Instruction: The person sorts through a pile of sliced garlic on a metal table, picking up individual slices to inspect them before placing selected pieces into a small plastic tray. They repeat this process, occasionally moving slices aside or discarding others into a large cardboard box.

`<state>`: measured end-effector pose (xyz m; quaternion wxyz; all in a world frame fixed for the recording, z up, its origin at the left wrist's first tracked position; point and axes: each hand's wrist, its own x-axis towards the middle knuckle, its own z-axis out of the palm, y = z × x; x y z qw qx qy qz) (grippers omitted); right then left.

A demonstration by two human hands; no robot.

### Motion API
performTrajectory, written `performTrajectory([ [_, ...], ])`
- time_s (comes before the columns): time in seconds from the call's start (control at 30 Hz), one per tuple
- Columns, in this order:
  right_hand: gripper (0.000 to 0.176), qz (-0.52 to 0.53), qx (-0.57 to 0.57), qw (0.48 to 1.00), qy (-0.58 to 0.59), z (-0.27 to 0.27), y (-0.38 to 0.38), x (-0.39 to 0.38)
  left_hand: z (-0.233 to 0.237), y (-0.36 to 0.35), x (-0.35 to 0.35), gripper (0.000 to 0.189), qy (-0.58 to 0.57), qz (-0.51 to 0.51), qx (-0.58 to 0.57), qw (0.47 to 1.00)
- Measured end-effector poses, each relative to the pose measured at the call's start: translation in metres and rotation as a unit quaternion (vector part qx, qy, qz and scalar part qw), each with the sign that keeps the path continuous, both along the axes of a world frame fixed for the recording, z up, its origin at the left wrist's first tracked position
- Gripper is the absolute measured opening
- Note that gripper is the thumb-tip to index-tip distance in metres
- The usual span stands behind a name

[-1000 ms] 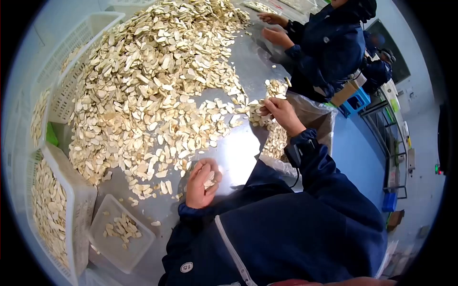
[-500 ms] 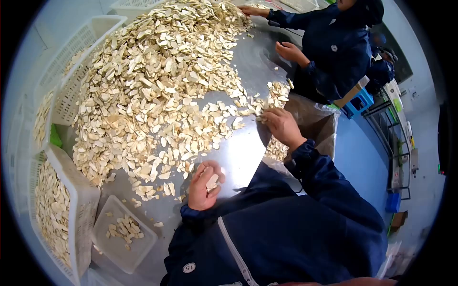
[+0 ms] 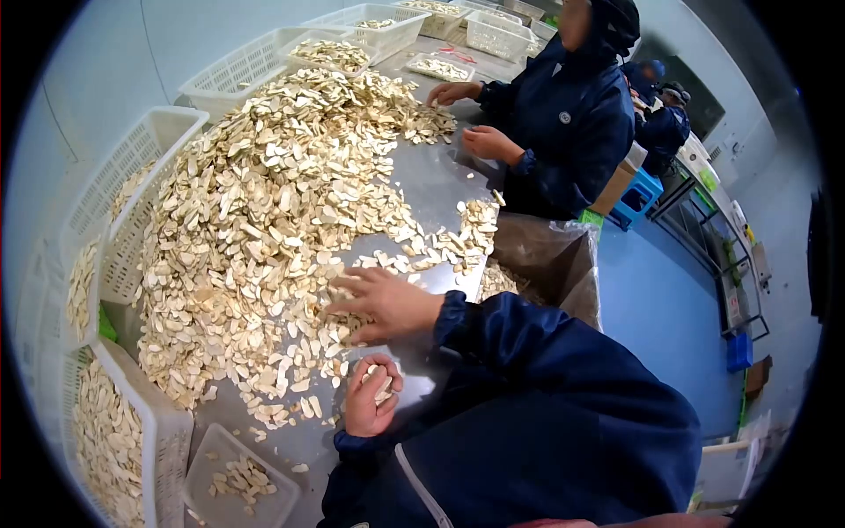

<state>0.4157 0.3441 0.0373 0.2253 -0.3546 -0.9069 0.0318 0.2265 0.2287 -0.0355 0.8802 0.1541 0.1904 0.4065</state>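
A big heap of pale, flat dried slices (image 3: pixel 255 211) covers much of the metal table (image 3: pixel 422 189). My right hand (image 3: pixel 387 304) reaches across the heap's near edge, palm down, with its fingers spread over loose slices. Just below it, my left hand (image 3: pixel 371 400) is curled with a few pale slices in its palm, close above the tabletop. Another, smaller group of slices (image 3: pixel 473 233) lies beside the table edge, above a lined box (image 3: pixel 559 264) that holds more of them.
Perforated white baskets (image 3: pixel 163 422) with slices line the left side. A shallow plastic tray (image 3: pixel 277 506) holding some slices sits at the lower left. Across the table a co-worker (image 3: pixel 563 132) has both hands near the heap. Behind them stands a blue stool (image 3: pixel 638 198).
My right hand has moved left from the table edge onto the heap, and its fingers have spread. My left hand stays curled around slices. The view has tilted up, showing more baskets behind.
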Motion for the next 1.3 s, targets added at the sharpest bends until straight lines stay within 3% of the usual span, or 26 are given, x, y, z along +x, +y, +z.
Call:
performTrajectory([
  [0.1,0.051,0.001,-0.013,0.999,-0.047,-0.007,0.0,-0.01,0.0,0.0,0.001,0.017,0.003,0.013,-0.007,1.0],
  [0.2,0.042,-0.073,-0.121,0.99,-0.008,-0.038,0.018,0.016,0.002,-0.001,0.001,0.019,0.025,0.024,-0.008,0.999],
  [0.27,0.037,-0.116,-0.135,0.984,-0.006,-0.034,0.019,0.041,0.0,-0.001,-0.001,0.021,0.14,0.021,0.125,0.982],
  [0.3,0.036,-0.124,-0.137,0.983,0.009,-0.036,0.023,0.055,-0.014,0.0,0.0,0.021,0.221,0.051,0.247,0.942],
  [0.37,0.036,-0.198,-0.146,0.967,0.066,-0.017,0.014,0.061,-0.017,-0.002,-0.004,0.021,0.265,0.061,0.291,0.917],
  [0.43,0.036,-0.237,-0.122,0.962,0.052,-0.008,0.013,0.069,-0.002,-0.002,0.0,0.02,0.159,0.039,0.162,0.973],
  [0.53,0.031,-0.228,-0.075,0.97,0.03,-0.01,0.015,0.063,0.01,0.002,0.0,0.019,0.017,0.0,-0.008,1.0],
  [0.73,0.023,-0.128,-0.061,0.99,0.002,-0.011,0.032,0.015,0.013,0.001,0.002,0.02,0.019,0.025,-0.007,0.999],
  [0.83,0.029,-0.061,-0.083,0.995,0.013,-0.03,0.051,-0.002,0.006,0.0,0.003,0.024,0.085,0.05,0.063,0.993],
  [0.93,0.039,0.008,-0.16,0.987,0.009,-0.021,0.054,-0.031,0.007,0.0,0.003,0.028,0.073,0.047,0.024,0.996],
  [1.0,0.047,0.02,-0.09,0.995,0.035,-0.029,0.049,-0.047,0.0,0.0,0.001,0.028,0.049,0.033,0.041,0.997],
  [1.07,0.049,0.068,-0.017,0.998,0.007,-0.042,0.054,-0.051,-0.005,0.001,0.002,0.028,-0.036,0.022,-0.019,0.999],
  [1.17,0.038,0.052,-0.087,0.995,-0.001,-0.038,0.054,-0.051,0.008,0.002,0.004,0.027,0.008,0.033,-0.033,0.999],
  [1.27,0.033,-0.037,-0.169,0.984,-0.029,-0.026,0.054,-0.039,0.007,0.001,0.003,0.024,0.024,0.037,-0.029,0.999],
  [1.3,0.033,-0.027,-0.159,0.987,0.028,-0.026,0.054,-0.029,0.007,0.001,0.004,0.023,0.024,0.038,-0.031,0.999],
])
